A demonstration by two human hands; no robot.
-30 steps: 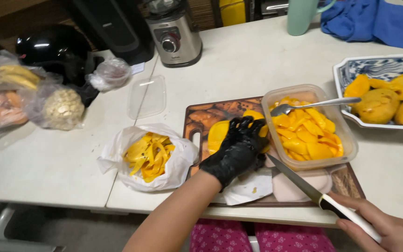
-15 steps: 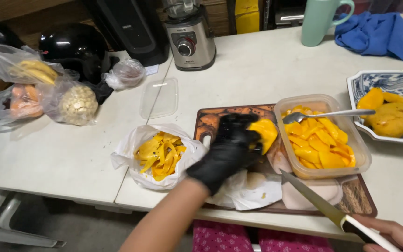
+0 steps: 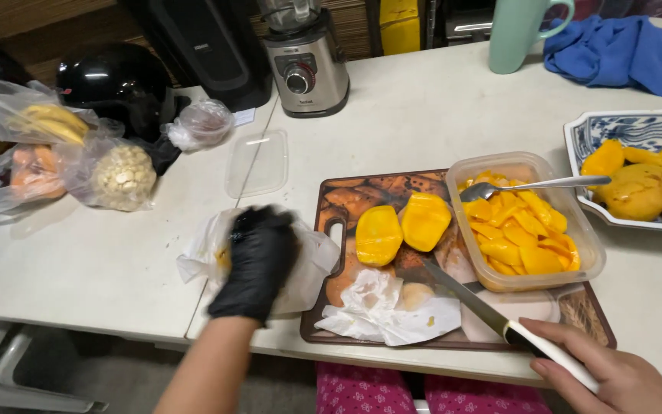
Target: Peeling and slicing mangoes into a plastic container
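Half a second ago the left hand, in its black glove, lay on the mango halves; now it rests over the white plastic bag of peels, covering nearly all the yellow inside, and whether its fingers pinch anything cannot be told. Those two halves sit uncovered on the cutting board, just beyond the knife tip. Closed around the white handle, the right hand is partly cut off by the frame. Past the blade, a clear plastic tub holds mango slices and a spoon.
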